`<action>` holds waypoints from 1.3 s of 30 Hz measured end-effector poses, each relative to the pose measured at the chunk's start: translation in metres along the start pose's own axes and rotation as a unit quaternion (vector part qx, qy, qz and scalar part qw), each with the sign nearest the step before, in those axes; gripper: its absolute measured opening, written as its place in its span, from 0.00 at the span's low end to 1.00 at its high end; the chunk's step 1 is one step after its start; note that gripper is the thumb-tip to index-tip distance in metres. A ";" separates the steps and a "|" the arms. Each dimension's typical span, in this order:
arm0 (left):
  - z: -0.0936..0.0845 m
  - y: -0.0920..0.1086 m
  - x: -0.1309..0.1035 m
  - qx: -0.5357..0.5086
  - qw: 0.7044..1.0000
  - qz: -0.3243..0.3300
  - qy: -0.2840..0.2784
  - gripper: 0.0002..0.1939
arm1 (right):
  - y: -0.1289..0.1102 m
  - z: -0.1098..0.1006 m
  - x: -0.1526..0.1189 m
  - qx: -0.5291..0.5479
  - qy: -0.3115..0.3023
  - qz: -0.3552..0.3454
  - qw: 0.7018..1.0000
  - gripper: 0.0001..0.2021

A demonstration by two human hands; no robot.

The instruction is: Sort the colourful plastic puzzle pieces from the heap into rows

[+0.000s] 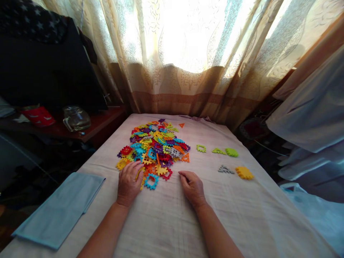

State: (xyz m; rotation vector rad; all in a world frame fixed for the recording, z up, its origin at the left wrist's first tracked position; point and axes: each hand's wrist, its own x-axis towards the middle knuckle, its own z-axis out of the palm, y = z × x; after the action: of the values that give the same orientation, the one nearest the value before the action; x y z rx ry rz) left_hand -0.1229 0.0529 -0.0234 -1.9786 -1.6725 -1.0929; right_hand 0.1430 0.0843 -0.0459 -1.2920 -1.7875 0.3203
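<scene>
A heaped pile of colourful plastic interlocking tiles [158, 143] with toothed edges lies on the cloth-covered table. My left hand [130, 182] is at the near left edge of this pile, its fingers apart and bent over a yellow tile [140, 173]; its fingertips touch the pieces. Just right of that hand lies a blue square frame tile [151, 181]. My right hand [192, 186] rests on the cloth right of the pile, fingers curled together. Nothing shows in it, though its palm side is hidden.
Sorted apart on the right are a green square frame [201, 148], green triangles [218, 151], green tiles [231, 152], a grey piece [225, 169] and yellow tiles [244, 172]. A folded blue cloth [60, 208] lies left. A glass jug [76, 119] stands on the side desk.
</scene>
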 end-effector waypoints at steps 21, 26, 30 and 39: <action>0.021 0.009 0.022 0.044 0.993 0.025 -0.109 0.13 | -0.002 -0.003 0.007 0.028 -0.015 0.043 0.999 0.12; 0.023 0.005 0.029 0.040 0.989 0.030 -0.142 0.13 | -0.002 -0.003 0.007 0.027 -0.015 0.041 0.999 0.12; 0.016 0.008 0.034 0.048 0.988 0.061 -0.137 0.10 | -0.001 -0.003 0.006 0.030 -0.017 0.038 0.999 0.12; -0.012 0.029 0.039 -0.140 0.985 -0.093 -0.029 0.18 | -0.009 -0.005 0.004 0.056 0.000 0.020 0.998 0.13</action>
State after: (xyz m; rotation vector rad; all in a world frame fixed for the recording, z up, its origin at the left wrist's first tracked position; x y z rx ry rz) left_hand -0.0994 0.0644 0.0193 -2.0693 -1.8524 -1.4177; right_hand 0.1409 0.0826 -0.0355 -1.2497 -1.7206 0.4377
